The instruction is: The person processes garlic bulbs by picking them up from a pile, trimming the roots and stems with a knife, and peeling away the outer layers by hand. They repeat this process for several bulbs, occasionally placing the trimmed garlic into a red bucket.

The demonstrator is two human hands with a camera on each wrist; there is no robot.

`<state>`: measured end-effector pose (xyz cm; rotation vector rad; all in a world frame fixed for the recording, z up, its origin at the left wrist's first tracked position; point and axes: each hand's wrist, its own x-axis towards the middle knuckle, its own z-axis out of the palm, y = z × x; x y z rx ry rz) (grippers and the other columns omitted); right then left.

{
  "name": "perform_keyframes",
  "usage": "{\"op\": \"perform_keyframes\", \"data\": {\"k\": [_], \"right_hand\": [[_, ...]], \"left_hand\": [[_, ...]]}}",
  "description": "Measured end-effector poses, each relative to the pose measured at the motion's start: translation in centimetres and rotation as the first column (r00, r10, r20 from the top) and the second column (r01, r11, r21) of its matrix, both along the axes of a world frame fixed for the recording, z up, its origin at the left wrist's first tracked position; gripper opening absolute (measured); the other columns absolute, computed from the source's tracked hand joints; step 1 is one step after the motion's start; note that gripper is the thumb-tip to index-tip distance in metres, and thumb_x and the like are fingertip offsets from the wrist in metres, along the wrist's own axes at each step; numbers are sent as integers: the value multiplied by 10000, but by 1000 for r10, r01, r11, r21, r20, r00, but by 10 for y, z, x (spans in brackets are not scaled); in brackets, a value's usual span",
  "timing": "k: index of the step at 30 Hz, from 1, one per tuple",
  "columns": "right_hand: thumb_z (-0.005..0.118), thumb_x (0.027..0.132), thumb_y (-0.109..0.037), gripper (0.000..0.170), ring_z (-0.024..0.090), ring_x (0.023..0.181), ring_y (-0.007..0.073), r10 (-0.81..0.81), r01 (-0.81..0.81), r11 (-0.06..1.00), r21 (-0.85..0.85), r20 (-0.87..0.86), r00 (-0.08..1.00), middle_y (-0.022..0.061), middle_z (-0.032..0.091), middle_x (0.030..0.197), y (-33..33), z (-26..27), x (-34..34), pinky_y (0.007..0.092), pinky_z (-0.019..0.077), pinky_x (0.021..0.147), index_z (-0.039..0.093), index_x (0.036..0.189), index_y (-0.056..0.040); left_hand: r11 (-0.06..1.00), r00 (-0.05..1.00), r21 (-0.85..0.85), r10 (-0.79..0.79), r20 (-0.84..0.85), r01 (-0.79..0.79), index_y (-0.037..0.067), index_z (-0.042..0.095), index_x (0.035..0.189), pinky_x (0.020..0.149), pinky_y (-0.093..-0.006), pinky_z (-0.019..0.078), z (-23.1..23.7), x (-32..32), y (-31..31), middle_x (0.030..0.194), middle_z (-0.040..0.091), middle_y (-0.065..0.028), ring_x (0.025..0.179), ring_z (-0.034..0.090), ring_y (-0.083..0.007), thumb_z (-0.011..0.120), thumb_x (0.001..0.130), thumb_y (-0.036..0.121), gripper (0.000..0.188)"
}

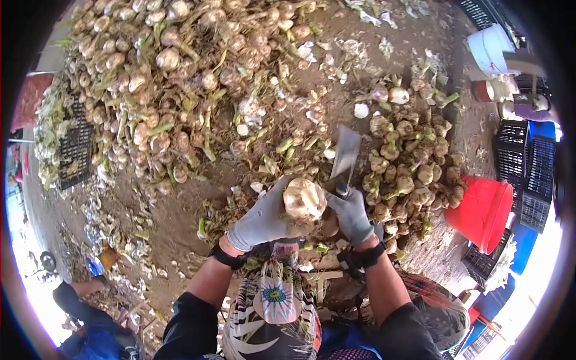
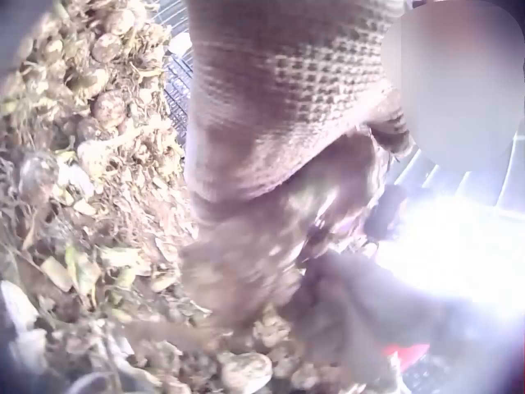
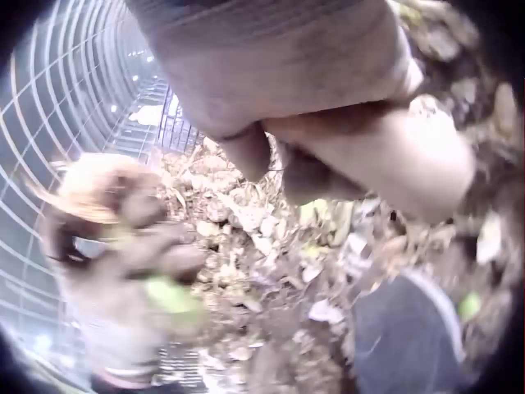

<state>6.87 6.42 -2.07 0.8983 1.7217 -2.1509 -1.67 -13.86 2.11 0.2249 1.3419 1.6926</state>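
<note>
In the head view, my gloved left hand (image 1: 261,215) grips a large garlic bulb (image 1: 305,199) with pale, papery skin. The right hand (image 1: 353,217), also gloved, holds a broad-bladed knife (image 1: 346,155) by its handle, with the blade slanting up and away. Both hands are close together in front of the body, the right thumb side beside the bulb. From the left wrist, the left glove (image 2: 279,98) covers much of the blurred bulb. In the right wrist view, the right glove (image 3: 279,70) fills the top, and the left hand with the bulb (image 3: 102,189) shows at left.
A big heap of garlic (image 1: 168,60) covers the ground ahead and left. A smaller pile of trimmed bulbs (image 1: 414,168) lies to the right, against a red bucket (image 1: 480,213). Beyond are black crates (image 1: 513,147) and a white bucket (image 1: 489,48). Another person (image 1: 96,324) is at lower left.
</note>
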Motion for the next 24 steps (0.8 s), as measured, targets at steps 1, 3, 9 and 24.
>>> {"op": "perform_keyframes", "data": {"k": [1,3,9,24], "right_hand": [[675,956,-213,264,625,875,99,-120,131,960,-248,62,991,-7,683,1001,-7,8,3,262,518,763,679,1125,-11],[667,966,-179,277,624,923,101,-196,179,858,-482,14,980,17,683,1041,-15,4,6,250,514,784,657,1182,-6],[778,870,-102,345,635,836,74,9,-21,976,-219,-57,998,8,705,1019,-38,23,-11,231,524,740,691,1194,-21],[697,840,-209,183,700,677,218,252,-269,858,438,97,963,124,706,738,-26,-36,52,334,531,649,738,958,-76]], "left_hand": [[979,962,-192,-113,-248,65,-1,524,1317,1024,-367,471,1,-8,-3,1299,594,-95,1166,605,-219,807,818,311,653],[980,937,-190,-114,-331,52,-3,574,1260,1049,-393,442,-13,-3,-1,1291,580,-145,1213,569,-284,744,846,484,661],[799,836,-255,541,-91,-545,-25,560,1235,965,-355,470,-42,22,-8,1173,577,-126,1108,573,-222,692,901,507,642],[960,964,-188,232,130,-205,-44,543,1182,693,-277,573,-7,3,17,945,673,-131,820,695,-172,717,833,-12,391]]}}
